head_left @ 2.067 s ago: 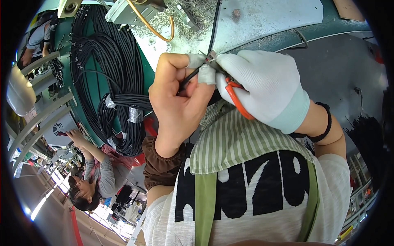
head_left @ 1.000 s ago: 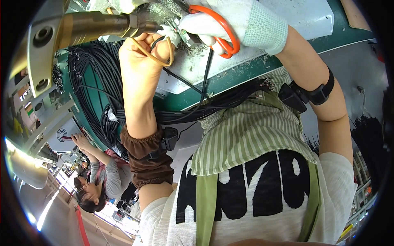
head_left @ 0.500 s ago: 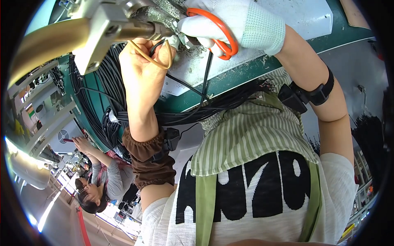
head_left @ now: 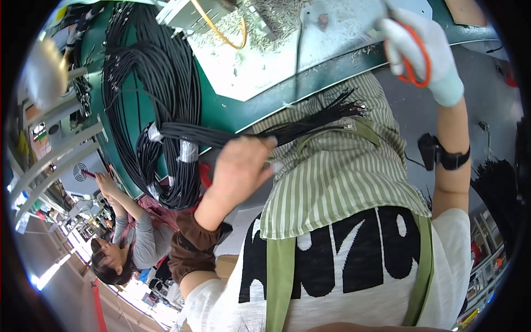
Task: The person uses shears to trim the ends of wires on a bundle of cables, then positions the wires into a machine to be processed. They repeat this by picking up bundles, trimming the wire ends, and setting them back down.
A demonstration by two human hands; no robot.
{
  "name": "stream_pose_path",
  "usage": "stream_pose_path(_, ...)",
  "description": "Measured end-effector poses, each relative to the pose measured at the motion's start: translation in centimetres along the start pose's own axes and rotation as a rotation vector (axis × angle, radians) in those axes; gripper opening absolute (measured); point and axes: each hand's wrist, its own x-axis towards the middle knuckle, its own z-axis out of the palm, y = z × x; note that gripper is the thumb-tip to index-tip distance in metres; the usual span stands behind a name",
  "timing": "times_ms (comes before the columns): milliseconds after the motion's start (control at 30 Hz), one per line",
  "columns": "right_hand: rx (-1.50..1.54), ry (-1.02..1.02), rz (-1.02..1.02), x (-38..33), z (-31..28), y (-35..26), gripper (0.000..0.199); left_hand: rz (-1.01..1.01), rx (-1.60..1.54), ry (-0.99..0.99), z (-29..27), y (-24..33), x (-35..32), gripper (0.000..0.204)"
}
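Scissors (head_left: 414, 55) with orange handles are sitting in the right hand (head_left: 420, 52), which is wearing a white glove and is raised toward the upper right of the head view; the gloved fingers are running through the handle loops and are curled around them, so this hand is grasping the scissors. The blades are pointing up toward the pale work surface (head_left: 310, 50) and are partly blurred. A black band (head_left: 448, 157) is wrapping the right forearm below the glove.

The left hand (head_left: 240, 166) is bare and is closing around a bundle of thin black wires (head_left: 310, 124) in the middle of the picture. The bundle is lying across the striped green apron (head_left: 343, 182), and its cut ends with small metal tips are fanning out to the right, near the edge of the green table (head_left: 232, 110). To the left of the hand the same wires are running on to a large coil of black cables (head_left: 149, 99) that is lying on the green table, bound in places with white tape.

A yellow cord (head_left: 221, 33) is looping over the pale work surface at the top, among scattered small metal bits. At the lower left another person (head_left: 130, 243) in a grey sleeve is working at a neighbouring bench.
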Motion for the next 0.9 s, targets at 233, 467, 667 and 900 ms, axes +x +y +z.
stream_pose_path(233, 0.329, 0.372, 0.171, -2.2, 1.0, -4.4, 0.023, 0.403, 0.315, 0.005, 3.8, -0.6, 2.2, 0.047)
stream_pose_path(467, 0.247, 0.347, 0.178, -2.9, 3.3, -8.3, 0.024, 0.05, 0.85, -0.638, 8.9, -4.4, 1.6, 0.042)
stream_pose_path(667, 0.244, 0.405, 0.143, -1.6, 0.7, -3.3, 0.029, 0.078, 0.081, -0.448, -4.2, 0.2, 0.6, 0.027)
stream_pose_path(900, 0.336, 0.459, 0.131, 1.9, -1.4, 4.6, 0.029, -0.233, -0.252, 0.965, -7.2, -9.6, -3.6, 0.024)
